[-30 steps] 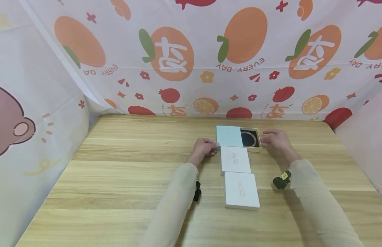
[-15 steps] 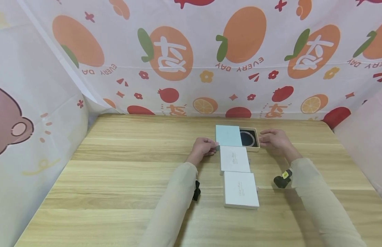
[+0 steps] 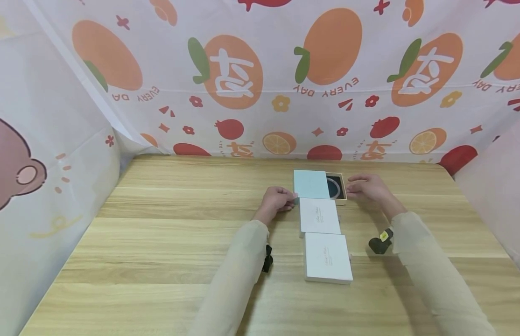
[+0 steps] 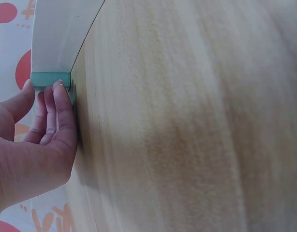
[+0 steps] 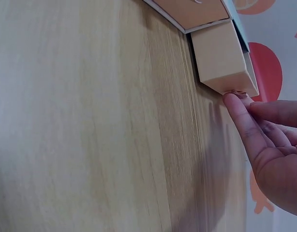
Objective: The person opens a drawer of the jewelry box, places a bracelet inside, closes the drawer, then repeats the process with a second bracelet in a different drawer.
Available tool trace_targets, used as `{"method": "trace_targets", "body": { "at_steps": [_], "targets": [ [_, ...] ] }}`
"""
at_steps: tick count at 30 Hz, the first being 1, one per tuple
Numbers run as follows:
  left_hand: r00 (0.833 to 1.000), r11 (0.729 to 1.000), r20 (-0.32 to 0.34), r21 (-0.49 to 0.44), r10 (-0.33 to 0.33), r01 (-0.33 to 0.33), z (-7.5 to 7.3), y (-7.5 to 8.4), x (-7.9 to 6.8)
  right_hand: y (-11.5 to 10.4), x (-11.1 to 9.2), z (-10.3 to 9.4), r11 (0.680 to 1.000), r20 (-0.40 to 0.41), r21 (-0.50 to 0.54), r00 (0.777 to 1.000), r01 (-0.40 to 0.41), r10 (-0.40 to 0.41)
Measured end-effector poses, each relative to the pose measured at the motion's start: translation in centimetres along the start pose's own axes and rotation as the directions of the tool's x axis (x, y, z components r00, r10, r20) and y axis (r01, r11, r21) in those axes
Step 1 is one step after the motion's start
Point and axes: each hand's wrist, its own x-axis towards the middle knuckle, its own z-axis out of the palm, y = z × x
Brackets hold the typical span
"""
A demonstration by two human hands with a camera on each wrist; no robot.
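Observation:
In the head view a light blue drawer box [image 3: 311, 184] lies at the back of the table, its cream inner tray [image 3: 344, 189] partly out on the right. A pale ring-shaped bangle [image 3: 334, 187] sits on the tray's dark lining, partly under the sleeve. My left hand [image 3: 277, 204] holds the sleeve's near left corner; in the left wrist view thumb and fingertips sit on either side of its teal end [image 4: 51, 79]. Fingertips of my right hand [image 3: 369, 187] press on the tray's end, by a small ribbon pull [image 5: 239, 94] in the right wrist view.
Two white boxes with small print, a middle one [image 3: 319, 216] and a near one [image 3: 328, 257], line up in front of the blue box. A fruit-patterned cloth [image 3: 167, 112] hangs behind the wooden table [image 3: 159, 252].
The tray has slid left, further into the blue sleeve, with my right hand moving left against it. Less of the bangle shows. My left hand has stayed at the corner.

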Motion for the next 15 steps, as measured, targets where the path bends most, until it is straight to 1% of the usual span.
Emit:
{"method": "trace_targets", "body": {
  "at_steps": [4,7,11,15],
  "targets": [
    [1.0,1.0,0.001,0.005,-0.003,0.003,-0.01,0.08,-0.05,-0.19,0.03,0.17,0.999,0.026,0.046,1.0,-0.018,0.017],
    [1.0,1.0,0.002,0.01,-0.004,0.004,-0.02,0.12,-0.08,-0.27,0.15,0.2,0.997,0.052,0.078,0.999,-0.009,0.005],
    [1.0,1.0,-0.001,0.011,-0.005,0.005,0.02,0.1,-0.04,-0.53,0.18,0.27,0.997,0.086,0.079,0.996,-0.001,-0.006],
    [1.0,1.0,-0.004,0.008,-0.01,0.01,0.1,0.12,-0.03,-1.0,-0.03,0.56,0.995,0.108,0.102,0.994,-0.012,0.001]
  ]
}}
